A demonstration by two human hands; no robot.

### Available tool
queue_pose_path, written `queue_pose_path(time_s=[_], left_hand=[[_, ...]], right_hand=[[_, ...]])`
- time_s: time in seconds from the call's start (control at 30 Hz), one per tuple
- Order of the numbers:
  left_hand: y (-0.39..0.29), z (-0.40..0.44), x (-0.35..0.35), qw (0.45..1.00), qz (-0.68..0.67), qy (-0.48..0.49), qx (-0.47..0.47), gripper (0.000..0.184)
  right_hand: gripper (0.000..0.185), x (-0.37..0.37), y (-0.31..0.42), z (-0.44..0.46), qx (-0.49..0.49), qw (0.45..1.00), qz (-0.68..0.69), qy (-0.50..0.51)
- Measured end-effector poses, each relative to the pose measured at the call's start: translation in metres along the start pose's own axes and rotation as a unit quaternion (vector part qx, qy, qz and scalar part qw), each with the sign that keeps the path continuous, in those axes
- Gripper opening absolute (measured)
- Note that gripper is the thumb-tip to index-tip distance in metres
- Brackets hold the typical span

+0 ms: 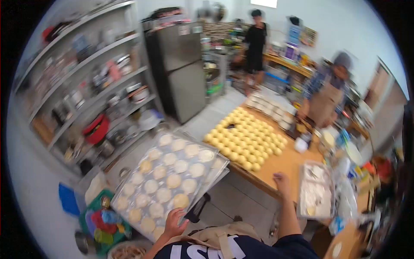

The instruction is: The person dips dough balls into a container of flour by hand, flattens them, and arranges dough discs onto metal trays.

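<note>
My left hand (176,222) is at the near edge of a tray (200,183) holding several flat round dough discs (174,181); its fingers are apart with nothing in them. Stretched over the near edge of the wooden table (269,179), my right hand (282,181) has curled fingers, and blur hides whether anything is in them. Many yellow dough balls (246,138) lie in rows on the table beyond it. To its right sits a shallow container (317,192) with white powder and a few pieces inside.
Across the table stands a person in an apron (323,97); another person in black (255,45) is farther back. A fridge (185,71) and metal shelves (97,93) are on the left. A green basket (103,216) of colourful items sits at lower left.
</note>
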State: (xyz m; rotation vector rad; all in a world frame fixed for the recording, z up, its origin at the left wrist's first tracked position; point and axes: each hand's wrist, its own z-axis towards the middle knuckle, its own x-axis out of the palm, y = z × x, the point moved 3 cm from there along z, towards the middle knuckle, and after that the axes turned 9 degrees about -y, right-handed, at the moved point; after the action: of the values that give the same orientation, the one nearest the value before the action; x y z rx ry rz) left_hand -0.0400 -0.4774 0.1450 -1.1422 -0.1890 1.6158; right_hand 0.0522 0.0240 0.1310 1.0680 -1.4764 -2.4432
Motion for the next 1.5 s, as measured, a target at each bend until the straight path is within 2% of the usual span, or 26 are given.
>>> queue_pose_path(time_s=[0.07,0.13,0.17,0.23,0.3,0.33,0.37,0.4,0.43,0.47,0.53,0.57,0.6,0.7,0.8,0.9,1.03,1.1,1.13,1.17,1.2,1.27,1.3,1.37,1.4,1.5], left_hand=[[-0.005,0.012,0.03,0.998,-0.06,0.036,0.001,0.033],[-0.029,0.025,0.055,0.993,-0.081,0.07,0.042,0.033],[-0.04,0.032,0.067,0.992,-0.087,0.075,0.06,0.033],[-0.056,0.036,0.098,0.986,-0.113,0.102,0.073,0.033],[-0.078,0.045,0.133,0.98,-0.124,0.129,0.09,0.033],[-0.097,0.052,0.146,0.977,-0.129,0.143,0.094,0.033],[-0.113,0.057,0.164,0.974,-0.132,0.152,0.106,0.034],[-0.128,0.06,0.18,0.971,-0.132,0.162,0.117,0.034],[-0.141,0.062,0.196,0.968,-0.133,0.169,0.128,0.034],[-0.155,0.063,0.213,0.965,-0.149,0.169,0.132,0.034],[-0.176,0.061,0.242,0.958,-0.157,0.19,0.149,0.032],[-0.184,0.06,0.254,0.954,-0.161,0.199,0.158,0.032],[-0.192,0.058,0.263,0.952,-0.174,0.208,0.138,0.03],[-0.204,0.05,0.276,0.953,-0.171,0.211,0.131,0.029],[-0.206,0.045,0.276,0.965,-0.126,0.191,0.13,0.029],[-0.198,0.039,0.274,0.969,-0.119,0.193,0.099,0.029],[-0.201,0.047,0.259,0.973,-0.106,0.168,0.114,0.028],[-0.195,0.048,0.252,0.977,-0.104,0.157,0.099,0.028],[-0.19,0.047,0.247,0.98,-0.103,0.148,0.088,0.027],[-0.186,0.045,0.241,0.982,-0.098,0.136,0.086,0.028],[-0.181,0.042,0.234,0.985,-0.091,0.123,0.082,0.028],[-0.164,0.035,0.218,0.989,-0.081,0.109,0.065,0.027],[-0.152,0.029,0.211,0.99,-0.08,0.108,0.052,0.027],[-0.124,0.008,0.174,0.995,-0.058,0.073,0.019,0.027],[-0.115,0.002,0.16,0.997,-0.047,0.056,0.016,0.027],[-0.085,-0.012,0.111,0.999,-0.017,0.027,-0.022,0.026]], right_hand=[[0.013,-0.089,-0.059,-0.014,0.092,0.986,-0.036,-0.137],[0.012,-0.162,-0.111,-0.035,0.094,0.974,-0.009,-0.207],[0.017,-0.192,-0.123,-0.044,0.125,0.962,-0.07,-0.23],[0.015,-0.228,-0.158,-0.057,0.16,0.945,-0.073,-0.275],[0.014,-0.246,-0.188,-0.064,0.115,0.951,-0.145,-0.249],[0.015,-0.249,-0.184,-0.067,0.153,0.948,-0.159,-0.23],[0.016,-0.247,-0.179,-0.064,0.15,0.948,-0.218,-0.177],[0.019,-0.24,-0.207,-0.062,0.156,0.949,-0.258,-0.096],[0.016,-0.23,-0.226,-0.059,0.054,0.932,-0.351,-0.069],[0.021,-0.226,-0.225,-0.057,0.114,0.935,-0.334,-0.04],[0.041,-0.218,-0.23,-0.05,0.11,0.943,-0.31,-0.044],[0.047,-0.214,-0.232,-0.042,0.142,0.944,-0.296,-0.033],[0.045,-0.212,-0.226,-0.035,0.125,0.95,-0.286,-0.021],[0.034,-0.196,-0.211,-0.025,0.136,0.91,-0.365,0.144],[0.021,-0.19,-0.215,-0.028,0.104,0.893,-0.399,0.178],[0.014,-0.197,-0.242,-0.027,0.012,0.935,-0.345,0.074],[0.007,-0.224,-0.24,-0.01,0.162,0.979,-0.125,0.015],[0.008,-0.227,-0.266,-0.017,0.274,0.961,-0.002,-0.044],[0.011,-0.229,-0.27,-0.018,0.339,0.924,0.149,-0.093],[0.014,-0.229,-0.276,-0.021,0.396,0.859,0.294,-0.134],[0.017,-0.23,-0.298,-0.022,0.3,0.902,0.27,-0.155],[0.019,-0.216,-0.328,-0.004,0.319,0.865,0.34,-0.184],[0.019,-0.216,-0.305,0.008,0.436,0.775,0.417,-0.188],[0.014,-0.18,-0.237,0.054,0.327,0.829,0.44,-0.112],[0.012,-0.162,-0.206,0.068,0.345,0.841,0.393,-0.139],[0.008,-0.085,-0.103,0.103,0.301,0.869,0.392,0.0]])
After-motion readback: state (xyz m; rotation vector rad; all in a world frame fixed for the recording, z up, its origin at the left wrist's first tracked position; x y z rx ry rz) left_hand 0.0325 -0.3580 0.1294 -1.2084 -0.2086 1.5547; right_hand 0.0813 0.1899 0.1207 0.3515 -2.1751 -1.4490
